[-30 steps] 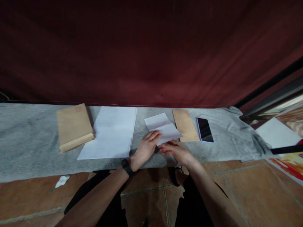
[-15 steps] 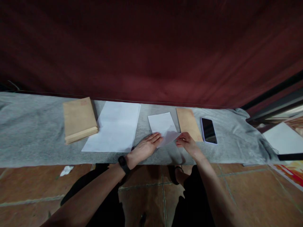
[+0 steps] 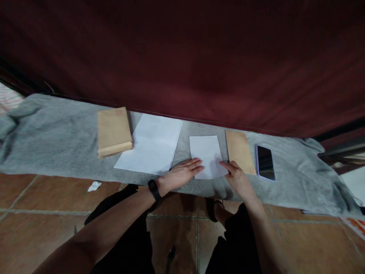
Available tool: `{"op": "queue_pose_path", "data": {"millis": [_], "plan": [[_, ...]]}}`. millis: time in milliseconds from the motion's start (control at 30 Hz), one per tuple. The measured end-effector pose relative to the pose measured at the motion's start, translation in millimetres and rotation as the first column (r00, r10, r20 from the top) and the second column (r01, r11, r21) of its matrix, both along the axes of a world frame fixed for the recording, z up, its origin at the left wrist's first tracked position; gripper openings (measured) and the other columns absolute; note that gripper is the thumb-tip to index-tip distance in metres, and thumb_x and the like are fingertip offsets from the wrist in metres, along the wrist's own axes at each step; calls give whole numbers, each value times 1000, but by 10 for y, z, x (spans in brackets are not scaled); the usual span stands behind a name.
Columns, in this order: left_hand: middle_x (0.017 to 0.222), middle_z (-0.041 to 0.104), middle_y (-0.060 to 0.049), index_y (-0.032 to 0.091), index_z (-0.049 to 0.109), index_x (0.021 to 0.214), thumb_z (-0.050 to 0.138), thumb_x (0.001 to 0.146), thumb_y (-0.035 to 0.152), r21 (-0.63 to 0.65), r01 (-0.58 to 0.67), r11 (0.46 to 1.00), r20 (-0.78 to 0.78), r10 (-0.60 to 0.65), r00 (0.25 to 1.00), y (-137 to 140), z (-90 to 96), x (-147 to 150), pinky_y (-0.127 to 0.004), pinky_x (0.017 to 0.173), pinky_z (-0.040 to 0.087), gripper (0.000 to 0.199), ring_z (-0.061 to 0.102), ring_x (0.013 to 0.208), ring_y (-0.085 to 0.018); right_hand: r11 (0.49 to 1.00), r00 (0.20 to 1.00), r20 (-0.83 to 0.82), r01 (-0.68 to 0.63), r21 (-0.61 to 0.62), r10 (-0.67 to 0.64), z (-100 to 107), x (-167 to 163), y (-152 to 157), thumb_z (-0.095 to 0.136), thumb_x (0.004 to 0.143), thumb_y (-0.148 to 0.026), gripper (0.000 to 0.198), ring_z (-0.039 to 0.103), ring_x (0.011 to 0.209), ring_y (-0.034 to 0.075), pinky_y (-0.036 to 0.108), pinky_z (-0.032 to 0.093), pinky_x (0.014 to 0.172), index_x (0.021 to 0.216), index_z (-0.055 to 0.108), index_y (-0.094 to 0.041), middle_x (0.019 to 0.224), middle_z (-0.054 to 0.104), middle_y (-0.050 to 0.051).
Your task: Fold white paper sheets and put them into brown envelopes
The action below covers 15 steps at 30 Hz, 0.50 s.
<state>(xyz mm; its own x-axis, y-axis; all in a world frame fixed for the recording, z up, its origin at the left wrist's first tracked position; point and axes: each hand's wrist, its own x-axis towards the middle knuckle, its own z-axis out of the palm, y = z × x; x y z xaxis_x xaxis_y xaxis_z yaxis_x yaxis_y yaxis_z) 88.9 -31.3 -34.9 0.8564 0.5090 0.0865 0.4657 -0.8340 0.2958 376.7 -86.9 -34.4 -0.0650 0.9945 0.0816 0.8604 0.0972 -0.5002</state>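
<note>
A small white sheet of paper [image 3: 205, 148], which looks folded, lies on the grey cloth in front of me. My left hand [image 3: 184, 173] rests on its lower left part, fingers stretched out and flat. At the paper's lower right edge, my right hand [image 3: 234, 175] pinches it between thumb and fingers, the thumb partly hidden. Just right of the paper lies a single brown envelope [image 3: 241, 152], close behind my right hand. Larger white sheets [image 3: 152, 142] lie left of my left hand.
A stack of brown envelopes [image 3: 114, 127] overlaps the large sheets' left edge. A phone [image 3: 265, 162] lies dark-screened at the right. Grey cloth [image 3: 62, 140] covers the narrow surface, with a dark red curtain [image 3: 182, 76] behind. A white scrap [image 3: 94, 186] is on the tiled floor.
The paper's lower right corner, lifted and bent before, now lies nearly flat. My right hand has come down with it. The view has turned slightly, shifting everything.
</note>
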Motion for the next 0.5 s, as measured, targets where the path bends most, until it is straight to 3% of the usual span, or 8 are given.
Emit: {"op": "queue_pose_path", "data": {"millis": [100,200,333,500], "plan": [[159,42,-4,24,49,145,44,97,7,-23,42,999,-6,-42,999,20,25,-38,-33,125,26,52,31,150,-15,993,997,51,-59,100,54,-28,7,-2,47,75,1,58,65,113,23,37,55,101,120,74,-23,124,64,10],[161,39,-4,24,49,146,46,95,6,-43,68,997,3,-68,998,38,33,-71,-33,125,24,54,29,151,-15,978,983,66,-179,107,173,-71,-1,-15,46,76,2,60,60,127,25,40,52,109,120,74,-27,139,61,6],[162,37,-6,23,47,148,51,94,11,-50,52,997,-6,-52,999,37,55,-98,-37,127,18,55,27,152,-18,972,973,41,-229,57,227,-99,-26,-20,48,81,1,60,61,128,25,43,50,111,131,68,-26,143,60,5],[164,31,-11,23,42,151,53,99,32,-45,-5,999,-31,3,1000,22,82,-111,-41,127,15,53,24,153,-22,967,967,-12,-255,18,256,-38,-99,-16,50,88,-3,49,62,126,24,43,50,112,128,70,-24,139,64,7]]}}
